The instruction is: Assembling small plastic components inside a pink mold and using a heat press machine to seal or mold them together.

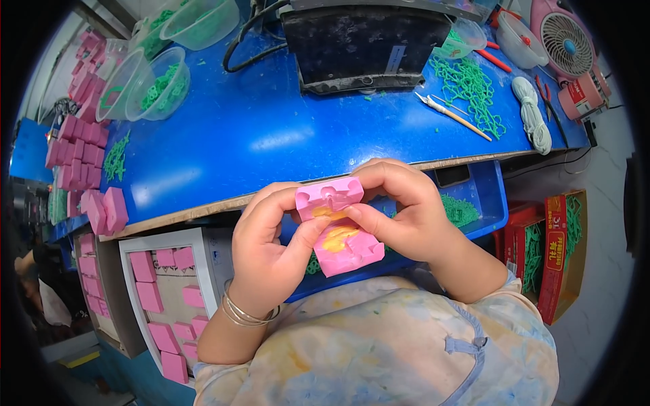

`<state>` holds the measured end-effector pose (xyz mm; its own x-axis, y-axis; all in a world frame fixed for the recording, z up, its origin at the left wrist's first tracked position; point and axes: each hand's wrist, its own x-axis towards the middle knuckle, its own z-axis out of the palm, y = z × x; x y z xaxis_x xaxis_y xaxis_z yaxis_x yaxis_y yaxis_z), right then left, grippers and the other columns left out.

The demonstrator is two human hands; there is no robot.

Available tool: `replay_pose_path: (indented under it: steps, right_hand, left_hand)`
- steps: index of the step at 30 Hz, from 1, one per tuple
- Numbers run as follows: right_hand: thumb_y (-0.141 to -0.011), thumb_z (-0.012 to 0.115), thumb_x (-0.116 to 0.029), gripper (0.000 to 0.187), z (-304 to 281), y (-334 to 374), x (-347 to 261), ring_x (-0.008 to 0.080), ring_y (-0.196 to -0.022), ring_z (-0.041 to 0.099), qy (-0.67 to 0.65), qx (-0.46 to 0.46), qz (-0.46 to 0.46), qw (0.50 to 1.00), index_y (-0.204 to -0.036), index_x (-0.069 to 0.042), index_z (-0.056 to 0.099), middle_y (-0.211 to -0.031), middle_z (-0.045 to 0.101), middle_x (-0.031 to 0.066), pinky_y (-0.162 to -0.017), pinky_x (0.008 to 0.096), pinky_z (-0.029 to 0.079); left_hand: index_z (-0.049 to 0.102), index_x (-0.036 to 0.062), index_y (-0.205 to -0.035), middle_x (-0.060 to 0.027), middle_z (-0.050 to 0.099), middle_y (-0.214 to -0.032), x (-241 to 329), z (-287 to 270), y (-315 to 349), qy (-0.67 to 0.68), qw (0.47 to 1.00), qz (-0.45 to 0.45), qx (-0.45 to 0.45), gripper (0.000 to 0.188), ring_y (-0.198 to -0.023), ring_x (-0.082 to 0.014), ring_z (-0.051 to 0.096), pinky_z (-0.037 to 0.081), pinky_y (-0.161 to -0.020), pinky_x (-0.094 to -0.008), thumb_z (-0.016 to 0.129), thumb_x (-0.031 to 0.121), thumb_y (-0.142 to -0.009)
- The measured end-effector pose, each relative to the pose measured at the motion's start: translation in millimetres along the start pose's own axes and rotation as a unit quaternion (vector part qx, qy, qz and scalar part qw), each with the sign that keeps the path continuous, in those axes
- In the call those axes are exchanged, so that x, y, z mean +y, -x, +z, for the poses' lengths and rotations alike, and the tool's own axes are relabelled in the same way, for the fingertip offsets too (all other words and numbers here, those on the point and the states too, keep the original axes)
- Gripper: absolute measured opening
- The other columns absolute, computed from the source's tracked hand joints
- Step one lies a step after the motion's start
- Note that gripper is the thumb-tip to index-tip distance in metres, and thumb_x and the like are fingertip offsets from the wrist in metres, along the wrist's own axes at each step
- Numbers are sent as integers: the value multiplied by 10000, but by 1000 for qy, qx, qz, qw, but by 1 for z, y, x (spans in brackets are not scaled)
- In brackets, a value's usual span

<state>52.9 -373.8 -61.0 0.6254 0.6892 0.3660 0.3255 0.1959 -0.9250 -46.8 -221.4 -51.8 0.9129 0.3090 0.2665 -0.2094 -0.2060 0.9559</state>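
Observation:
Both hands hold a pink rubber mould [352,261] in front of my body, spread apart so that its inner faces show. Its upper part has rounded notches along the top edge, and yellow patches mark the inside. My left hand [267,237] grips the left side, with the thumb pressing near the middle. My right hand [403,210] holds the right side, its thumb also on the inner face. Whether the two parts are joined, and whether a piece sits inside, I cannot tell. Below the mould, an open blue drawer [489,196] holds green pieces.
A dark machine [365,51] stands on the blue table [223,128]. Green chain-like pieces [467,88], a wooden-handled tool [460,120] and white cord [531,115] lie at right. Pink blocks [78,152] are stacked at left; a white-framed tray [213,277] holds more.

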Motion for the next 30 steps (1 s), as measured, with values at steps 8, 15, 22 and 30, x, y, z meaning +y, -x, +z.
replay_pose_path:
  steps: [8,15,22,30]
  right_hand:
    - [-836,618,-90,167,6,4,-1,64,-754,549,-220,5,163,962,-936,32,563,-841,592,53,-649,212,462]
    - [-792,647,-58,154,13,8,15,136,-708,557,-27,22,-3,999,-910,2,568,-809,564,70,-617,241,455]
    - [-773,662,-39,146,16,8,9,148,-681,568,-16,34,-3,999,-886,8,583,-788,569,79,-591,249,467]
    - [-771,666,-32,154,17,9,8,151,-678,571,-18,56,2,998,-890,8,577,-796,570,83,-586,252,472]
  left_hand:
    - [580,-32,-965,-105,571,-959,-9,-6,3,-11,997,54,-55,226,-840,-166,537,433,-752,-274,653,-5,-753]
    - [544,-37,-1122,-148,499,-1180,-9,2,-1,177,982,-20,-70,261,-1058,-182,509,408,-925,-317,537,48,-874]
    - [525,-53,-1138,-165,519,-1209,-3,2,5,248,961,-85,-87,259,-1077,-182,521,428,-914,-302,496,41,-898]
    - [512,-68,-1138,-138,570,-1113,5,3,1,192,976,-60,-83,262,-1008,-158,555,458,-869,-282,474,-3,-887]
